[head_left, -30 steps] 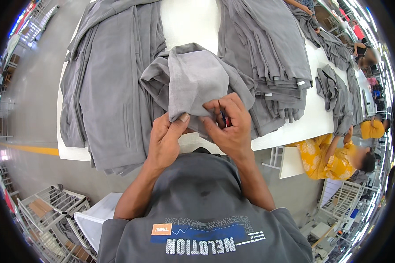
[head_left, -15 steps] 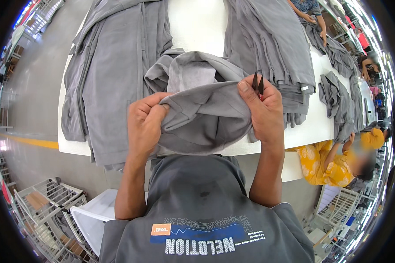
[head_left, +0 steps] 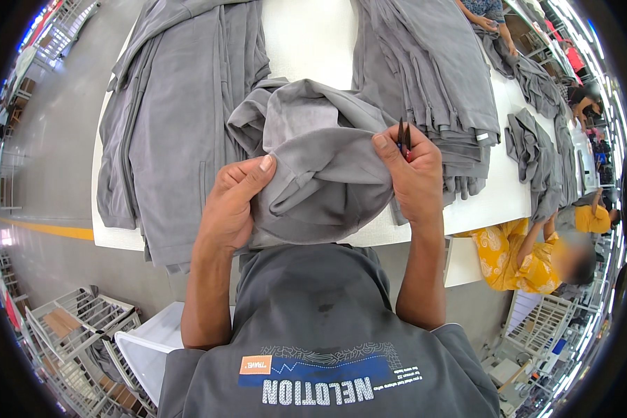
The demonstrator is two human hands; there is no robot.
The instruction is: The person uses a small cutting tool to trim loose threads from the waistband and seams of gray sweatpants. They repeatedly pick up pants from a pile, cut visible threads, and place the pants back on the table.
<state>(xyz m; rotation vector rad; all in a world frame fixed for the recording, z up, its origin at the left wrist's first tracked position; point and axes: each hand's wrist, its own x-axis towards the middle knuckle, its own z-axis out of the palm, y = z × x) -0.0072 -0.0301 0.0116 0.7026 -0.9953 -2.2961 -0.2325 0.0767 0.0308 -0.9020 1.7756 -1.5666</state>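
Observation:
A grey cloth garment [head_left: 334, 157] is spread between my two hands at the table's near edge, its hemmed opening facing me and its inside folded and creased. My left hand [head_left: 230, 202] pinches the left end of the hem, thumb on top. At the right end, my right hand [head_left: 416, 177] grips the same hem between thumb and fingers. That hand also keeps a pair of small thread snips [head_left: 403, 138] with dark blades and a bit of red, points away from me. The rest of the garment lies bunched on the table beyond my hands.
Tall piles of grey garments lie on the white table [head_left: 310, 45], a left pile [head_left: 171, 125] and a right pile [head_left: 432, 70]. More grey garments [head_left: 529, 153] lie farther right. A person in yellow [head_left: 512, 261] is at right. A white bin [head_left: 150, 341] and metal rack [head_left: 76, 317] stand lower left.
My left thumb has shifted up onto the hem, and the edge between my hands has slackened and folded more. My right hand has moved slightly left, still with the snips.

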